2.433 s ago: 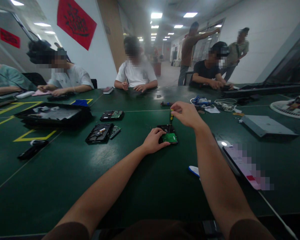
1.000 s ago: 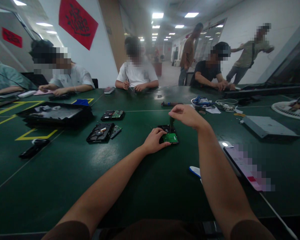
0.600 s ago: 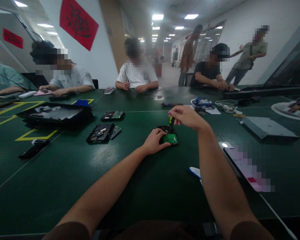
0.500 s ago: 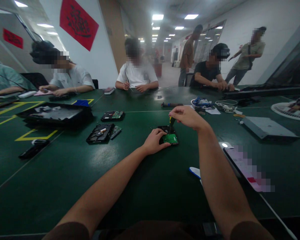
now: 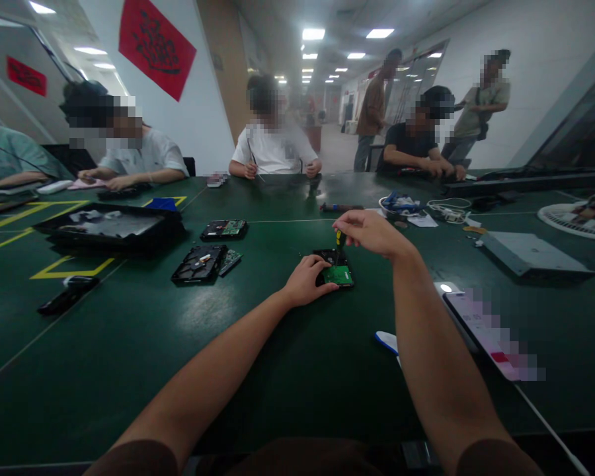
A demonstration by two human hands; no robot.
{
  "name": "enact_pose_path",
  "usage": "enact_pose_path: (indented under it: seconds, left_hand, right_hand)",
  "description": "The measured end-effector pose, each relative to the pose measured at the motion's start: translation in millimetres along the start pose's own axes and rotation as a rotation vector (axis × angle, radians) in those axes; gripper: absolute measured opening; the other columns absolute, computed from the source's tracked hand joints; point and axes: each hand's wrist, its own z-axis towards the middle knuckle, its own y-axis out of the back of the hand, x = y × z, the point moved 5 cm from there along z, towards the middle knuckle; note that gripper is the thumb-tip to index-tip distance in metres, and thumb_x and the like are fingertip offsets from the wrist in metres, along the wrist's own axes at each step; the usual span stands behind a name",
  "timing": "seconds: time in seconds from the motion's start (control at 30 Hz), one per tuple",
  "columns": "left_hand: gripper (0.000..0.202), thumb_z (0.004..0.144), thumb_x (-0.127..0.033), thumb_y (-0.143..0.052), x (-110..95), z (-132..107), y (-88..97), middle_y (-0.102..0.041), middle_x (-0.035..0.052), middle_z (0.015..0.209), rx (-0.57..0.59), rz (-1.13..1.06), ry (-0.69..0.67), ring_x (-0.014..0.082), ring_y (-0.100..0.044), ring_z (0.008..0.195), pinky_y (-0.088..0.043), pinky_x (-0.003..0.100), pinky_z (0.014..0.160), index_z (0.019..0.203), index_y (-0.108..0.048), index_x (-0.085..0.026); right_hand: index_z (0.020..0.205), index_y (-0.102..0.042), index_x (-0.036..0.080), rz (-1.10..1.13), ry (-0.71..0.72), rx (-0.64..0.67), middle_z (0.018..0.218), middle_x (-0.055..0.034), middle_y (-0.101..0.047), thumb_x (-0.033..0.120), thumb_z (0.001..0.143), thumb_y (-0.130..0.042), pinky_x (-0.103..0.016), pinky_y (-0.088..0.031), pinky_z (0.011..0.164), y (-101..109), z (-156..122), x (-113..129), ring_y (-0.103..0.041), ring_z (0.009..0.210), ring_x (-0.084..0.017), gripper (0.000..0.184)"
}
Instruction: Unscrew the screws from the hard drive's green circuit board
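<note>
In front of me a hard drive (image 5: 322, 254) lies on the green table, its green circuit board (image 5: 339, 275) facing up. My left hand (image 5: 309, 281) grips the drive from its left side, fingers at the far part and thumb along the near edge. From above, my right hand (image 5: 369, 231) pinches the handle of a yellow and black screwdriver (image 5: 340, 239). The screwdriver stands nearly upright with its tip down at the drive; the exact contact point is too small to make out.
Two other hard drives (image 5: 199, 264) and a loose circuit board (image 5: 231, 262) lie to the left, before a black tray (image 5: 109, 228). On the right are a phone (image 5: 486, 330), a grey metal box (image 5: 535, 252) and a blue-white object (image 5: 387, 341). Several people sit across the table.
The screwdriver handle has turned slightly in my right fingers, showing more yellow. My left hand and the hard drive have stayed in place. Across the table, a person's hand has shifted right.
</note>
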Motion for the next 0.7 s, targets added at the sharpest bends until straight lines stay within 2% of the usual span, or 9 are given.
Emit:
enact_pose_path:
  seconds: [0.1, 0.17, 0.3, 0.43, 0.57, 0.7]
  left_hand:
    - [0.064, 0.082, -0.064, -0.068, -1.1, -0.3, 1.3, -0.056, 0.0132, 0.130, 0.005, 0.000, 0.001, 0.0318, -0.053, 0.124, -0.047, 0.051, 0.108, 0.131, -0.061, -0.022]
    - [0.065, 0.082, -0.064, -0.068, -1.5, -0.4, 1.8, -0.056, 0.0130, 0.130, 0.009, -0.004, 0.007, 0.0319, -0.053, 0.124, -0.048, 0.051, 0.107, 0.131, -0.061, -0.022]
    - [0.066, 0.082, -0.065, -0.068, -0.9, -0.3, 0.6, -0.056, 0.0129, 0.129, 0.011, -0.011, 0.005, 0.0320, -0.053, 0.124, -0.048, 0.051, 0.107, 0.131, -0.061, -0.023]
    - [0.067, 0.081, -0.066, -0.069, 1.5, -0.1, -1.2, -0.056, 0.0129, 0.129, 0.000, -0.010, 0.003, 0.0320, -0.053, 0.123, -0.047, 0.051, 0.107, 0.131, -0.061, -0.022]
    - [0.066, 0.082, -0.066, -0.068, 2.2, -0.2, -1.2, -0.055, 0.0132, 0.130, 0.002, -0.009, -0.002, 0.0317, -0.052, 0.124, -0.047, 0.051, 0.107, 0.131, -0.061, -0.022]
    - [0.065, 0.082, -0.065, -0.068, 0.8, -0.3, 0.7, -0.055, 0.0130, 0.130, 0.004, -0.013, 0.000, 0.0316, -0.053, 0.123, -0.047, 0.051, 0.107, 0.131, -0.061, -0.023]
  right_hand:
    - [0.087, -0.071, 0.019, -0.076, -0.019, -0.084, 0.083, -0.0063, -0.071, 0.039, 0.089, -0.067, -0.032, -0.049, 0.066, 5.4, 0.3, -3.6, -0.064, 0.074, -0.018, 0.020]
    - [0.084, -0.070, 0.019, -0.103, -0.049, -0.114, 0.081, -0.0060, -0.071, 0.037, 0.087, -0.069, -0.032, -0.048, 0.064, 6.8, 0.0, -4.6, -0.063, 0.070, -0.018, 0.018]
    - [0.087, -0.069, 0.018, -0.097, -0.051, -0.081, 0.081, -0.0054, -0.070, 0.041, 0.091, -0.063, -0.030, -0.044, 0.057, 3.4, -0.8, -0.5, -0.059, 0.058, -0.014, 0.023]
    - [0.093, -0.070, 0.019, -0.056, -0.010, -0.034, 0.081, -0.0054, -0.070, 0.045, 0.095, -0.057, -0.030, -0.044, 0.059, 1.3, -0.6, 1.2, -0.060, 0.063, -0.015, 0.029]
    - [0.086, -0.071, 0.019, -0.106, 0.012, -0.064, 0.079, -0.0053, -0.069, 0.045, 0.091, -0.063, -0.031, -0.044, 0.062, 4.8, 0.5, -1.7, -0.060, 0.070, -0.017, 0.028]
    - [0.082, -0.070, 0.019, -0.130, -0.036, -0.112, 0.078, -0.0049, -0.069, 0.043, 0.088, -0.067, -0.031, -0.044, 0.062, 6.8, 0.8, -4.5, -0.060, 0.069, -0.018, 0.024]
